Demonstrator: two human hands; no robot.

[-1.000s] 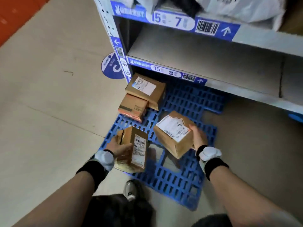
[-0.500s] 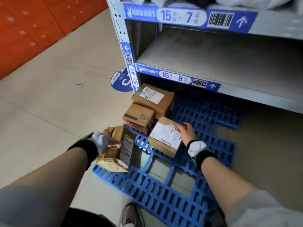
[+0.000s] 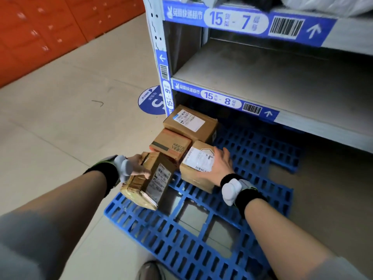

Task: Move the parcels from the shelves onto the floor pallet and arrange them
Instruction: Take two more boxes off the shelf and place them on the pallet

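Note:
A blue plastic pallet [image 3: 201,245] lies on the floor under the grey shelf unit [image 3: 262,77]. At its far left corner sit a large labelled box [image 3: 190,123] and a smaller brown box [image 3: 170,145] touching it. My right hand [image 3: 219,165] lies over a labelled cardboard box [image 3: 196,168] that rests on the pallet against the smaller box. My left hand [image 3: 138,168] grips a taped, tilted parcel [image 3: 149,179] with a white label, held just above the pallet's left edge.
The shelf level marked 15-8 [image 3: 222,99] is bare. White bags lie on the level above [image 3: 323,5]. A blue round floor sticker [image 3: 150,101] sits by the shelf post. Orange lockers [image 3: 40,31] line the far left. My shoe [image 3: 150,271] is at the pallet's near edge.
The right-hand box moved up-left and now sits on the pallet against the smaller brown box. The taped parcel in my left hand shifted towards the boxes. The view tilted up.

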